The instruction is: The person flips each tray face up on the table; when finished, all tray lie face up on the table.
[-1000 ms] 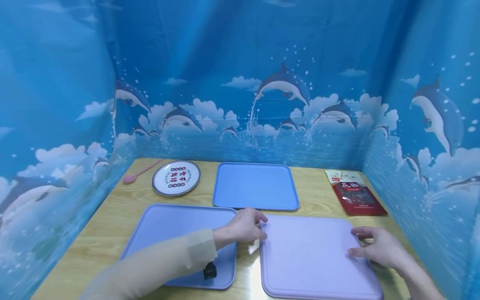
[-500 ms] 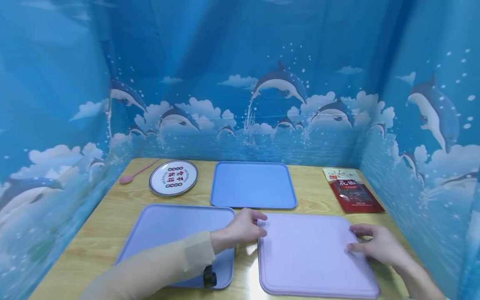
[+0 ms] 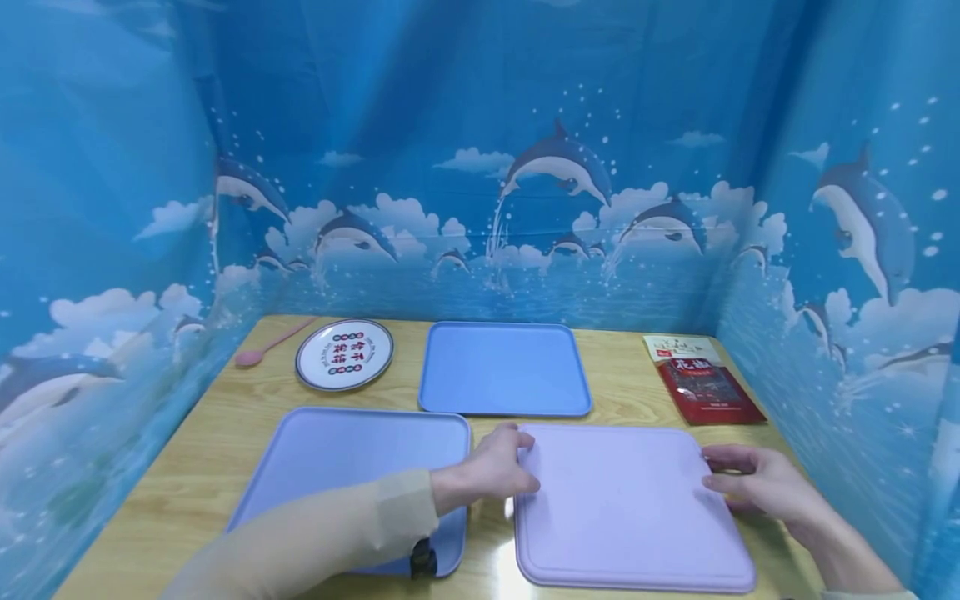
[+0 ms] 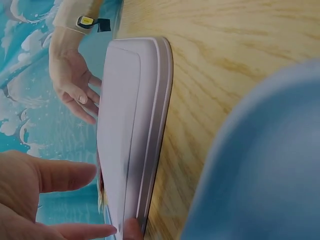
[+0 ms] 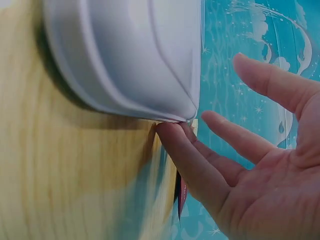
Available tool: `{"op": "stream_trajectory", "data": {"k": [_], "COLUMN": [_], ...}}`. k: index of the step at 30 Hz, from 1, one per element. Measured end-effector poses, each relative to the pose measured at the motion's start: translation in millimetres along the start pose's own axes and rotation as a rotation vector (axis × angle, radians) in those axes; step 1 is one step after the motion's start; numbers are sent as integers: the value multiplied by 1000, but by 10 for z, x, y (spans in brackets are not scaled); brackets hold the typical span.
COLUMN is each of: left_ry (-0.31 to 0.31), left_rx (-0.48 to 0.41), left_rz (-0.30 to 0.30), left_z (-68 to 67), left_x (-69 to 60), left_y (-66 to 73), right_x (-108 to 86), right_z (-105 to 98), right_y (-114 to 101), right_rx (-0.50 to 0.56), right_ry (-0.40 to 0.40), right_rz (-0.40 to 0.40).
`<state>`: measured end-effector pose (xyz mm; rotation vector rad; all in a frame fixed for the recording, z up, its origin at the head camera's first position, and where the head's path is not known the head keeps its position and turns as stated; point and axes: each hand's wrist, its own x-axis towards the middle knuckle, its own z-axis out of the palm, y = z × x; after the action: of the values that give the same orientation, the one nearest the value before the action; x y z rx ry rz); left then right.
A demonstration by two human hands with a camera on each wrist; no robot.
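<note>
A pale lilac tray [image 3: 633, 504] lies flat on the table at the right front, its flat face up and its edge stepped in the left wrist view. My left hand [image 3: 495, 467] is at its left edge, thumb and fingers spread apart; in the left wrist view a fingertip [image 4: 132, 229] touches the rim. My right hand [image 3: 765, 487] is at the right edge. In the right wrist view its fingertips [image 5: 167, 132] touch the rim's underside, while the thumb stands apart. Neither hand grips the tray. Under my left forearm lies a periwinkle tray [image 3: 360, 450], partly hidden.
A blue tray [image 3: 504, 367] lies at the back middle. To its left are a white plate [image 3: 345, 354] with printed characters and a pink spoon [image 3: 251, 357]. A red packet [image 3: 708, 390] lies at the back right. Dolphin-printed curtains [image 3: 480, 150] enclose the table [image 3: 187, 450].
My right thumb has drawn back from the lilac tray's face toward its edge. My left thumb and fingers have spread a little wider. The trays stay in place; the head view has shifted slightly.
</note>
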<state>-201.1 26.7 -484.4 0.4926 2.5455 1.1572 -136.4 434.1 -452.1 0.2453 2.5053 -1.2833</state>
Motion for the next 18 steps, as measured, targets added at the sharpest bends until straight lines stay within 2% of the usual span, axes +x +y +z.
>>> {"op": "stream_trajectory", "data": {"k": [2,6,8,11,18], "left_ry": [-6,-27,-25,-14,-1], "left_rx": [23,-48,-110,-194,-440], "left_rz": [-8,-38,-51,-79,-210], "left_z": [23,-67,-124,-162,-232], "left_x": [34,-60,-124,-147,-115], "left_y": [-42,89,184,246,269], "right_x": [2,4,3,4,15], "right_z": [-4,7,18,37,78], "right_y": [0,-3,-10,-29,-88], "right_rx": [10,14,2,-34,-121], "right_ry": [-3,10,20,41,74], "right_rz": [0,-3,-14,-29,-15]}}
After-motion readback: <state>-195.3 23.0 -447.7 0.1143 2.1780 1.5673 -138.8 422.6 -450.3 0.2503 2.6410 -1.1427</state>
